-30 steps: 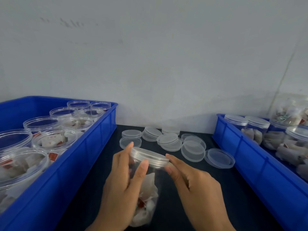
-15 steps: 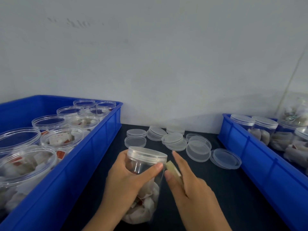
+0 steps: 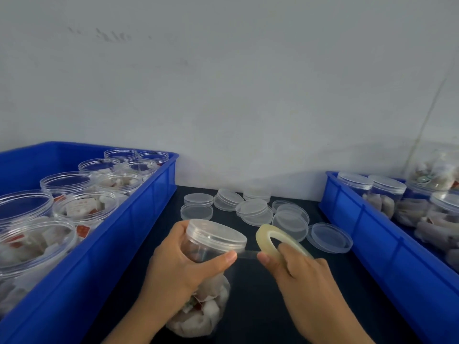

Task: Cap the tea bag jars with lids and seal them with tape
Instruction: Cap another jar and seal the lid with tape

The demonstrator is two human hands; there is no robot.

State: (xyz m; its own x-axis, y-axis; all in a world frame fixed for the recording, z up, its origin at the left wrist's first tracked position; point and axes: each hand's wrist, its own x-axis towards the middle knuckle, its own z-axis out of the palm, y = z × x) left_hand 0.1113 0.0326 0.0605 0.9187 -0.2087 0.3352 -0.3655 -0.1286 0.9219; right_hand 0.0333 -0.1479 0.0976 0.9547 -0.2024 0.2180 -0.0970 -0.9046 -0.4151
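A clear jar of tea bags [image 3: 201,304] stands tilted on the dark table, with a clear lid [image 3: 215,232] on its mouth. My left hand [image 3: 183,266] grips the jar just below the lid, thumb pressing the end of a clear tape strip [image 3: 246,254] against the jar. My right hand [image 3: 300,271] holds a roll of clear tape [image 3: 269,240], fingers through its core, just right of the lid. The strip stretches between the roll and the jar.
A blue crate [image 3: 139,219] on the left holds several open jars of tea bags [image 3: 84,207]. A blue crate [image 3: 372,234] on the right holds capped jars [image 3: 386,192]. Several loose lids [image 3: 253,211] lie on the table behind the hands.
The lid has settled level on the jar. My right hand has brought up the tape roll and drawn a strip out to the right from the jar, where my left thumb pins its end.
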